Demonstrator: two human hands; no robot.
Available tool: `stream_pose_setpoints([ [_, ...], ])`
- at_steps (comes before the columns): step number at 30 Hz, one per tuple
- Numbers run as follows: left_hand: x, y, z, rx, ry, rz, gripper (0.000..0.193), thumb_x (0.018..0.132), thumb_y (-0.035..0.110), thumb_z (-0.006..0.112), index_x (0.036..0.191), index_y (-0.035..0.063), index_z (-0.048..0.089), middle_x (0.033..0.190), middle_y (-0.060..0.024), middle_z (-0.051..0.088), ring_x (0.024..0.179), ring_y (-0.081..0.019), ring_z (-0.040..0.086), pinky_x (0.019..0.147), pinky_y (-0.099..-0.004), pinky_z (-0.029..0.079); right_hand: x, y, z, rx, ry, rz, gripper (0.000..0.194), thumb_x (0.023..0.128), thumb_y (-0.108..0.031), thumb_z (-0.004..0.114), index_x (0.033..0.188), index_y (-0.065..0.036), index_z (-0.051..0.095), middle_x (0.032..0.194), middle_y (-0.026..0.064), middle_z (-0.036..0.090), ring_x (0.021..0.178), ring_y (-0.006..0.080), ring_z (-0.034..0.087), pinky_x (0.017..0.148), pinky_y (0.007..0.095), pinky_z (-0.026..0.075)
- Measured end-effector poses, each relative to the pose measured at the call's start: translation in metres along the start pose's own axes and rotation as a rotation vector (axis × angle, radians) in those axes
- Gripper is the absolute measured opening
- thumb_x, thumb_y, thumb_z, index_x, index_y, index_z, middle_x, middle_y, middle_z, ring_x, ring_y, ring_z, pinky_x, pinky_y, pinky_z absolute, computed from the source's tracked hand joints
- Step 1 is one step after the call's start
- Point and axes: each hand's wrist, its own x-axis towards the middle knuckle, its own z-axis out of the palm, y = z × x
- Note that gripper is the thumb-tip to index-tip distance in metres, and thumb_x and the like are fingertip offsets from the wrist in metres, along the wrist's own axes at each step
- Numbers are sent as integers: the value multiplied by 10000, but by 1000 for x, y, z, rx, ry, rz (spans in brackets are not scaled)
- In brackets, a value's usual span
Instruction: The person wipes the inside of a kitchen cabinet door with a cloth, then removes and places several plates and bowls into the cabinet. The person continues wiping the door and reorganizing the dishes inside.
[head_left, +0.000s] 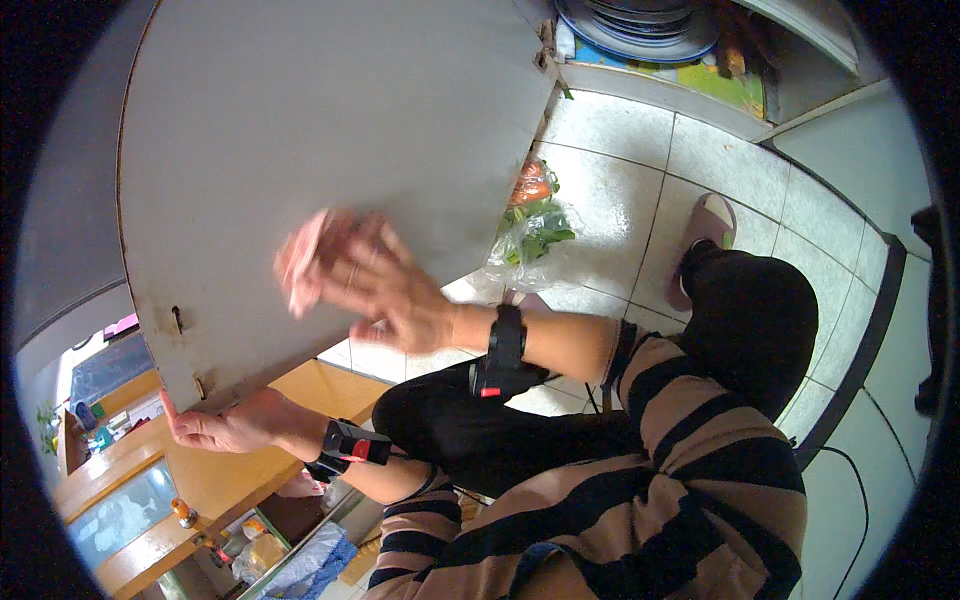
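Observation:
A grey cabinet door stands swung out before me, with rusty marks near its lower left corner. My right hand, blurred, holds a pink cloth against or just over the face of the door; the blur hides which. With its thumb and fingers around the bottom corner, my left hand grips the door's edge. Its far fingers are hidden behind the panel. Both wrists wear black straps with a device.
Plates sit in an open cabinet at the upper right. Clear bags with leafy greens and orange vegetables lie on the tiled floor beside the door. A wooden door with a glass pane stands at the lower left.

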Motion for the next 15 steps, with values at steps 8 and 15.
stream_pose_setpoints([
  [8,-2,3,1,-11,56,4,323,997,318,396,1058,33,537,1061,-145,580,952,-278,584,803,-445,537,27,191,-108,453,710,665,508,953,-606,298,772,-142,396,613,-52,307,553,77,313,529,239,262],
  [15,-3,-1,-2,-56,16,-40,306,997,353,404,1054,73,514,1033,-92,552,965,-234,550,817,-412,509,15,128,-66,157,528,451,636,986,-439,331,1435,4,250,1499,225,211,1416,330,130,1144,380,111],
])
